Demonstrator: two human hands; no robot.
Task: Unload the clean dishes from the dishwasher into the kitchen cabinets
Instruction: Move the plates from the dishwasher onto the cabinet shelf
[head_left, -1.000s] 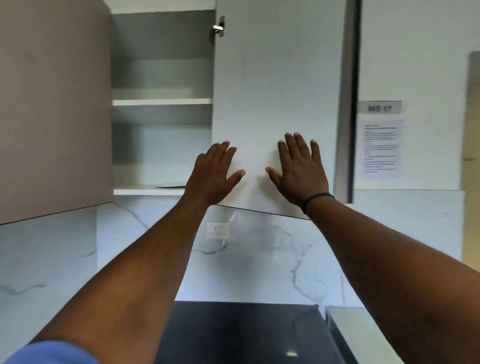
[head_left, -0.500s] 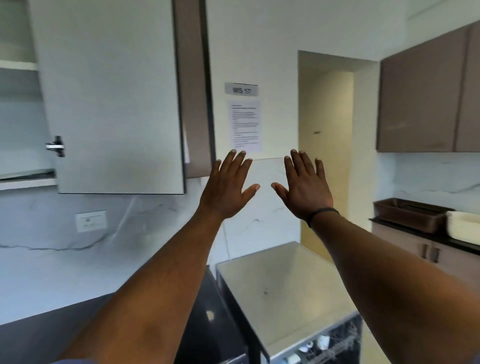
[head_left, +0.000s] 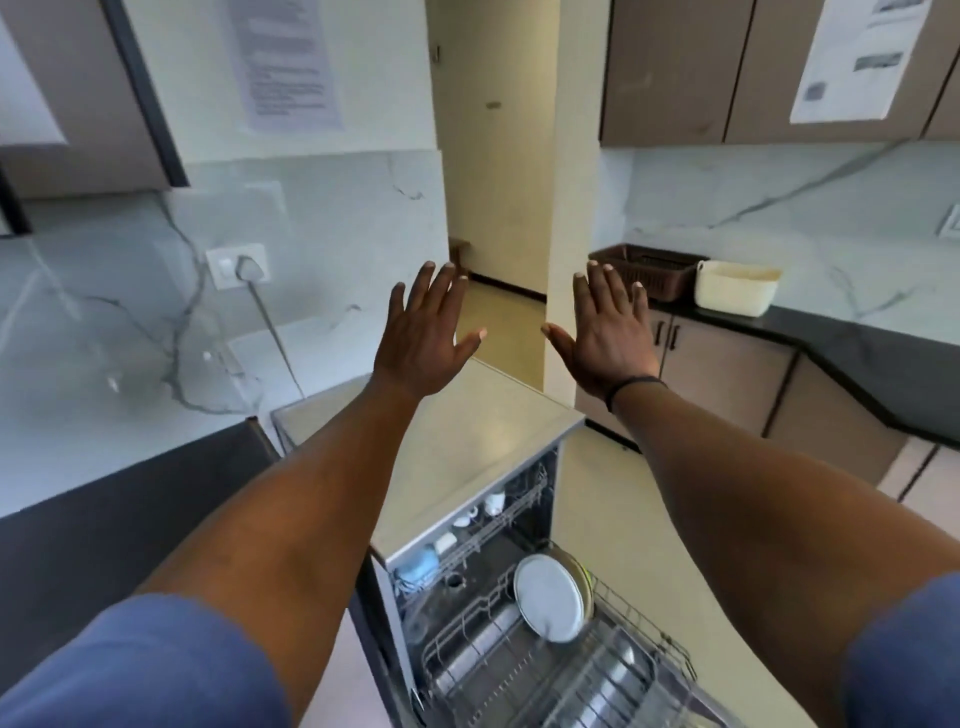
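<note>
Marble-walled kitchen, dark countertop (head_left: 130, 499) at left. Left hand (head_left: 423, 332) raised in air, fingers straight and spread, holding nothing. Right hand (head_left: 608, 332) likewise, empty. Below them, open dishwasher (head_left: 467, 447), lower rack (head_left: 571, 670) pulled out, white plate (head_left: 548, 597) upright in it. Cream tub (head_left: 735, 288) on far-right counter.

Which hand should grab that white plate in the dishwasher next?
Probably the right hand. Both hands are open and empty, but the white plate stands in the lower rack, pulled out toward the right arm's side; the left hand would need to cross over.
</note>
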